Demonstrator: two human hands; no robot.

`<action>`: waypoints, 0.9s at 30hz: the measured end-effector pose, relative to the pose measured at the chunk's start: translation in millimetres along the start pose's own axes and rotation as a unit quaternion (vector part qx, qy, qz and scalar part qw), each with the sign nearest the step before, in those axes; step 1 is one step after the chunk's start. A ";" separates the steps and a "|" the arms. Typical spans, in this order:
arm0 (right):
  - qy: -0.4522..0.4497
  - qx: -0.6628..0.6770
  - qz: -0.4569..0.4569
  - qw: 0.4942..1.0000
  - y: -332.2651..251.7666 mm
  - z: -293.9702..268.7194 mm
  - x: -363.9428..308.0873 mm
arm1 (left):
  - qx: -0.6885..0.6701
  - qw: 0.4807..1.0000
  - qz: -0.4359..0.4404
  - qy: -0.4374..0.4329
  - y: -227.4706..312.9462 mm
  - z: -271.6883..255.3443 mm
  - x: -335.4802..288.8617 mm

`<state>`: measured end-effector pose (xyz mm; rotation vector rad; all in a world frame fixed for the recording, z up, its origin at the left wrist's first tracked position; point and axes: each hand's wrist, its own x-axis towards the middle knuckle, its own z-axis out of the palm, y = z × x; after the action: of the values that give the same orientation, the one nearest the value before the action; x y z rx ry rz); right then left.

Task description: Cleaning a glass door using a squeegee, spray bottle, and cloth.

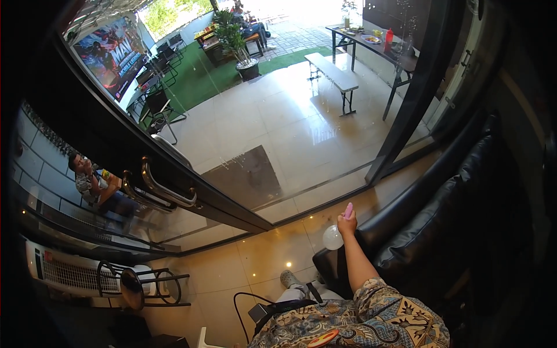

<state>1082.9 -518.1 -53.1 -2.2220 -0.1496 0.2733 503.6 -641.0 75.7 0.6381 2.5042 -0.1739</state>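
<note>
Your right hand (346, 224) grips what looks like a spray bottle (333, 237), held out over the tiled floor (220, 264) near the black sofa (429, 223).
Expect it to be light, with a fairly stiff plastic shell that may turn slippery if wet and is unlikely to break; how full it is, you cannot tell. The neck, just under the pink top (348, 210), seems the best place to take hold, and your fingers are curled closed around about there, though their exact placing is too small to make out. The body looks round, pale and see-through; the top points away from you. Your left hand is out of view, so its state cannot be told.
</note>
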 end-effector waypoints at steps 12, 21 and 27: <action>-0.307 0.057 -0.093 0.945 1.7 25.4 -83.2 | -0.016 0.999 0.042 -0.015 -0.1 20.6 39.2; -0.042 -0.004 0.038 0.998 19.1 9.3 -36.1 | 0.021 0.988 0.156 0.012 -63.3 33.1 113.4; -0.293 0.114 -0.022 0.949 14.1 34.6 -75.3 | 0.012 0.979 0.201 0.006 -57.3 21.2 115.0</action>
<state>1001.6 -515.7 -74.1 -1.8491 -0.4622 0.8777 401.4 -650.0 -4.5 1.1398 2.3281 -0.0501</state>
